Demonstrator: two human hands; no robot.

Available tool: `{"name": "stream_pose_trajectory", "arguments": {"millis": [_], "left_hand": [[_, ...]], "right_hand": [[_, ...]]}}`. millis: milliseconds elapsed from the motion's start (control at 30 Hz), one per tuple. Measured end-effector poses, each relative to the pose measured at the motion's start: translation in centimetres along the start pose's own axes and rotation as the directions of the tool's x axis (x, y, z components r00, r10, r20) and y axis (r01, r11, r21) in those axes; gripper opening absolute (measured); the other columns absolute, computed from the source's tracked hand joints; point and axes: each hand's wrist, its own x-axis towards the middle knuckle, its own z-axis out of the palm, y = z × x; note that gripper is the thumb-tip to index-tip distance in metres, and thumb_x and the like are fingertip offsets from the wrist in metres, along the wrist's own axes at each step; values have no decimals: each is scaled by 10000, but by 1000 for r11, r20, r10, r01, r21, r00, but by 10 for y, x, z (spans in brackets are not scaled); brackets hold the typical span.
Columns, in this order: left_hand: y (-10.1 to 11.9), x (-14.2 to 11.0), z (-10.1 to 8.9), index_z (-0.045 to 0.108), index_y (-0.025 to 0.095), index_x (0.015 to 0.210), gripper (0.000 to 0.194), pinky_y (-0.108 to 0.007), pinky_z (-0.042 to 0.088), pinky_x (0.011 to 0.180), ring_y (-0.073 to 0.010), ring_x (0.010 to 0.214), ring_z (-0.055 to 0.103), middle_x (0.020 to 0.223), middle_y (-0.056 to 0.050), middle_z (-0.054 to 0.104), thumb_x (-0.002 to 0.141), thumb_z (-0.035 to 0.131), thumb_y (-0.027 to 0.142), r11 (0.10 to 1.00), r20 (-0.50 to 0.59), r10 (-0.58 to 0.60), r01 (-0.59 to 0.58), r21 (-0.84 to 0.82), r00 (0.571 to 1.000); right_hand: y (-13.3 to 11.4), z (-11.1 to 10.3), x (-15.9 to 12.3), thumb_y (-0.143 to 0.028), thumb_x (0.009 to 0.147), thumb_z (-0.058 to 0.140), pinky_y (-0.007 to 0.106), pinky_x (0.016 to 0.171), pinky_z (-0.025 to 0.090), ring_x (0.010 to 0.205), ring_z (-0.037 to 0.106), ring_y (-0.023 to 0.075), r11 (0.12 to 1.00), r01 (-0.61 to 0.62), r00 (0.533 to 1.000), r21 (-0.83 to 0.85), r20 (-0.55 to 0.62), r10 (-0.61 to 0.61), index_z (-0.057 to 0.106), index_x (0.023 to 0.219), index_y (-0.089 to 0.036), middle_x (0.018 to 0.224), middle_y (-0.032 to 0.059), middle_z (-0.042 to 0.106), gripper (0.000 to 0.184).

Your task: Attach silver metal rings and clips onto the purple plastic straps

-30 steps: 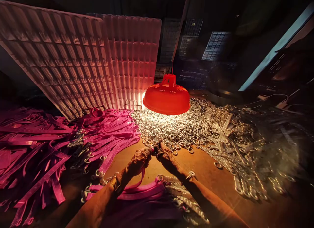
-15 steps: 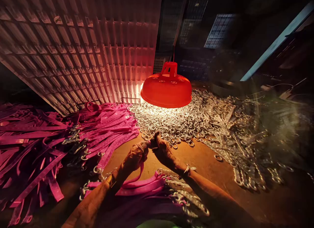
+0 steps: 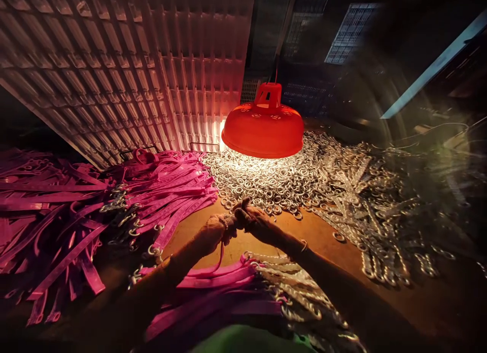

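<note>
Close together over the table, my two hands meet at the edge of a heap of metal rings. My left hand is closed around a pink strap, whose length hangs down below the fingers. Fingers of my right hand are closed and pressed against the left fingertips; what they pinch is hidden. Below the hands lies a bundle of pink straps joined to short silvery chains.
A red lamp hangs low over the rings, just beyond my hands. More pink straps pile up on the left. Chains spread over the brown table on the right. A ribbed panel stands behind.
The view has shifted slightly, so the lamp sits higher and further right. My right hand has turned, its fingers curling closer onto the left. The strap still hangs from my left hand.
</note>
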Motion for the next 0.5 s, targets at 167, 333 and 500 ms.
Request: {"name": "stream_pose_trajectory", "arguments": {"millis": [167,333,500], "left_hand": [[40,-34,8,548,165,554,281,-258,51,397,-24,324,148,355,109,263,668,673,389,978,68,-174,164,132,982],[25,-74,13,626,116,581,367,-247,129,420,-44,400,229,408,83,309,709,674,456,951,250,-198,123,284,948],[-17,-100,20,587,106,590,507,-256,332,544,-103,547,445,570,-11,509,712,652,594,983,325,-184,165,85,928]], "right_hand": [[-30,0,-50,-373,903,470,198,411,248,420,373,72,989,26,986,-148,167,-1,481,1048,-198,573,-47,509,227],[-37,25,-116,-299,889,513,236,490,271,506,465,112,905,67,996,-420,77,-38,463,1102,-169,689,25,604,253],[-42,38,-149,-387,924,457,260,511,339,568,550,162,922,-40,986,-385,133,98,525,1021,-186,736,65,645,233]]}}
